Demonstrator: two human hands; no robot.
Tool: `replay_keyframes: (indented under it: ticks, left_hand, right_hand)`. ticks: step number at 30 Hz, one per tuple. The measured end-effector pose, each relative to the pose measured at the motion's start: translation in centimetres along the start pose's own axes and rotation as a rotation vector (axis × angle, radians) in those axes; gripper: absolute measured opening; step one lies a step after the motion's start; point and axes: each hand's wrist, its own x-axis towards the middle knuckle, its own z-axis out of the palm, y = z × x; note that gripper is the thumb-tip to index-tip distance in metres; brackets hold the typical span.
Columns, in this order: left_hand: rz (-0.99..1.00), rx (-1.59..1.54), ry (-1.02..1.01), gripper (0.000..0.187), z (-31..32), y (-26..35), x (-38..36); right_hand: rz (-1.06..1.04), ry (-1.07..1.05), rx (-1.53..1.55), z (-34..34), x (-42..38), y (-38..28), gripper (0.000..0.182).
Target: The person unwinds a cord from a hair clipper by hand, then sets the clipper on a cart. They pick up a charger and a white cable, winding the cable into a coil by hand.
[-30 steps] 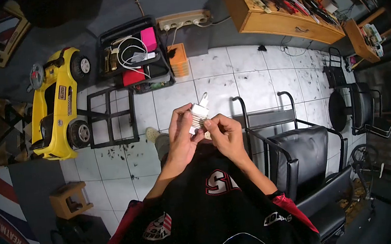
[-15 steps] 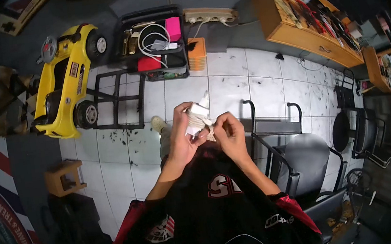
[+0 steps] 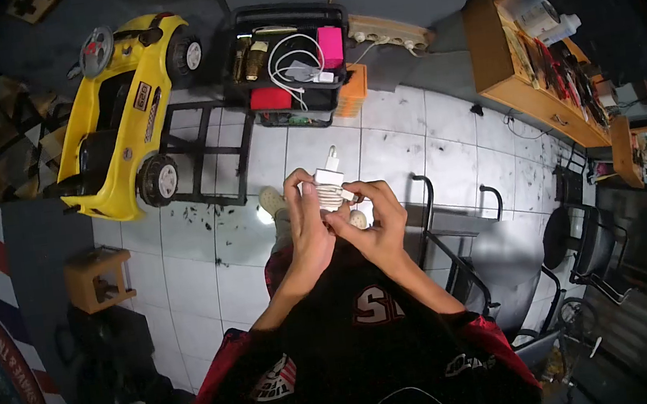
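Note:
A white charger (image 3: 328, 176) with a white cable (image 3: 328, 196) wound around it is between my hands in the middle of the view. My left hand (image 3: 309, 231) holds it from the left, with the fingers closed on its side. On the right, my right hand (image 3: 378, 224) pinches the white cable end near a small white connector (image 3: 350, 190). The charger's prongs side points up and away from me. My fingers partly hide the lower wraps of cable.
Ahead stands a black basket (image 3: 282, 17) holding a cable, a pink box and a red item. A yellow toy car (image 3: 119, 125) and black metal frame (image 3: 206, 155) are at left. At right are a wooden drawer unit (image 3: 543, 101) and black chairs (image 3: 506, 261).
My right hand has moved in from beside the bundle to its right edge and lower side. The bundle is more upright, and the whole view has shifted slightly.

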Motion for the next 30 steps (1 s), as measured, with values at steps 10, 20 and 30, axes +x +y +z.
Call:
replay_keyframes:
  ticks: [10,20,30]
  left_hand:
    - [-0.116,-0.063,-0.119,0.025,-7.2,6.0,6.1]
    - [-0.304,-0.184,-0.327,0.026,-12.7,11.5,10.6]
    - [-0.363,-0.17,-0.281,0.025,-13.3,11.4,13.9]
  right_hand:
    - [-0.043,0.035,-0.081,9.3,3.6,-1.0,0.039]
    - [-0.004,0.172,0.067,16.2,5.9,-1.0,0.037]
    - [0.007,0.24,-0.195,18.1,7.3,-2.2,0.035]
